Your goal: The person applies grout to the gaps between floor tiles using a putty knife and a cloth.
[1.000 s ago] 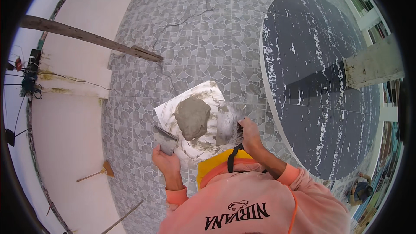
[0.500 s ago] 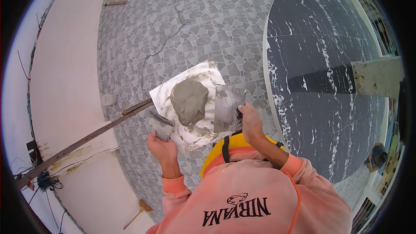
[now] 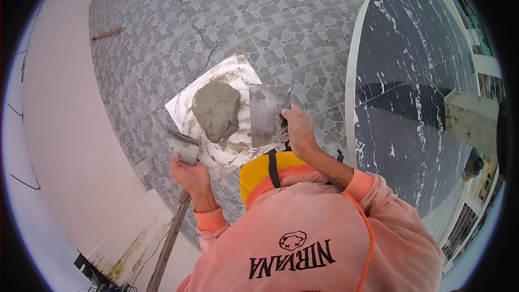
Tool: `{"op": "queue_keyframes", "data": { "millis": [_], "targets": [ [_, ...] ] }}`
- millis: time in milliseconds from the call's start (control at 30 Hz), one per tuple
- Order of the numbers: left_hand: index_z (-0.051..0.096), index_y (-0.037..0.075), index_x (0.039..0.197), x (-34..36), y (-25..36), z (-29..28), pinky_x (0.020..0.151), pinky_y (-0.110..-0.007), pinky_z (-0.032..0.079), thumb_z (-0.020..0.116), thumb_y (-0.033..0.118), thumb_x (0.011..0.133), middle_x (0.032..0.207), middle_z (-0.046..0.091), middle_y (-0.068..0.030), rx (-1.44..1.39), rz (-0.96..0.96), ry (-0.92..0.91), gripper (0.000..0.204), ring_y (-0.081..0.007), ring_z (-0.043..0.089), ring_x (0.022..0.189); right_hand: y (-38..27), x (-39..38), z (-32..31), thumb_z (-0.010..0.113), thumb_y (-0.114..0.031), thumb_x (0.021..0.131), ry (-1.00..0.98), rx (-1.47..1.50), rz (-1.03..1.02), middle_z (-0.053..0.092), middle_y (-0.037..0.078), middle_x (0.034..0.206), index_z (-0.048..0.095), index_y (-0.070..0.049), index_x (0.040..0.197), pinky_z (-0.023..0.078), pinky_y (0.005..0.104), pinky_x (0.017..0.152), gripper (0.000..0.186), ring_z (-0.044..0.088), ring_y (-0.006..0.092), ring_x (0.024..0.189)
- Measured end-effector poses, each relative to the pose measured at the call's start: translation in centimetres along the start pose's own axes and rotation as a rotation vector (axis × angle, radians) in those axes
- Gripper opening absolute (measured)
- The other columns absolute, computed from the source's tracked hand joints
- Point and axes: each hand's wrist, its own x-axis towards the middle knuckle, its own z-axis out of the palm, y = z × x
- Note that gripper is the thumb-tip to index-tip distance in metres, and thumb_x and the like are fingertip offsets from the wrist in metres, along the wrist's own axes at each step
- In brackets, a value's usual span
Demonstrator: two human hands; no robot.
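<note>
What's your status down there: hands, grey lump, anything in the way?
Left hand holds small blade; right hand, large blade. Grey lump on white sheet. Plank beyond left forearm.

the plank (image 3: 171,240) now appears below the left hand (image 3: 191,177).

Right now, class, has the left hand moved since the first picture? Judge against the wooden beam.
Yes, forward: the wooden beam ended ahead of the left hand; now it ends behind it.

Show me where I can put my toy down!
Bare floor lies between the white panel and the dark oval slab; more lies past the panel, where a cord runs. Around the grey lump it's crowded: left hand, right hand, flat tools.
</note>
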Motion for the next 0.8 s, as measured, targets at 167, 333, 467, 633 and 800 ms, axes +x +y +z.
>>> {"op": "queue_keyframes", "data": {
  "millis": [167, 333, 467, 633, 800],
  "targets": [
    [0.050, -0.003, 0.122, 11.1, 0.6, 8.2, 0.102, -0.038, 0.038, 0.043, 0.018, 0.090, 0.125, 0.055, -0.0127, 0.089, -0.081, -0.105, 0.039, -0.0239, 0.052, 0.116, -3.3, 8.1, 5.6, 0.053, -0.016, 0.085, 0.153, 0.070, -0.035, 0.035, -0.001, 0.071, 0.042, -0.005, 0.071, 0.031, 0.0301, 0.061, 0.022, 0.032, 0.0103, 0.067],
    [0.050, -0.004, 0.121, 21.3, 1.2, 18.4, 0.102, -0.037, 0.038, 0.044, 0.016, 0.090, 0.126, 0.055, -0.0132, 0.209, -0.128, -0.291, 0.038, -0.0239, 0.053, 0.115, -6.8, 15.1, 10.0, 0.054, -0.015, 0.085, 0.286, 0.105, -0.015, 0.037, -0.001, 0.072, 0.045, -0.004, 0.074, 0.033, 0.0293, 0.063, 0.018, 0.035, 0.0108, 0.068],
    [0.049, -0.005, 0.121, 26.3, -0.3, 27.4, 0.102, -0.037, 0.038, 0.044, 0.016, 0.090, 0.124, 0.055, -0.0129, 0.282, -0.150, -0.336, 0.038, -0.0238, 0.053, 0.114, -8.9, 21.4, 11.3, 0.054, -0.015, 0.085, 0.420, 0.213, -0.036, 0.038, 0.000, 0.072, 0.045, -0.003, 0.075, 0.034, 0.0297, 0.064, 0.018, 0.036, 0.0112, 0.069],
    [0.050, -0.004, 0.121, 31.0, -2.2, 36.3, 0.102, -0.038, 0.038, 0.044, 0.017, 0.090, 0.123, 0.055, -0.0124, 0.326, -0.194, -0.409, 0.038, -0.0238, 0.052, 0.113, -13.3, 28.6, 11.8, 0.051, -0.014, 0.089, 0.484, 0.086, -0.191, 0.034, 0.004, 0.068, 0.045, -0.002, 0.077, 0.033, 0.0324, 0.063, 0.018, 0.036, 0.0146, 0.067],
    [0.049, -0.004, 0.121, 35.6, -6.7, 45.7, 0.102, -0.038, 0.037, 0.044, 0.018, 0.090, 0.125, 0.054, -0.0122, 0.397, -0.164, -0.362, 0.039, -0.0235, 0.052, 0.114, -16.9, 38.0, 10.3, 0.052, -0.018, 0.088, 0.507, 0.005, -0.199, 0.038, 0.004, 0.072, 0.043, 0.000, 0.078, 0.035, 0.0323, 0.065, 0.022, 0.037, 0.0150, 0.070]
  ]
}}
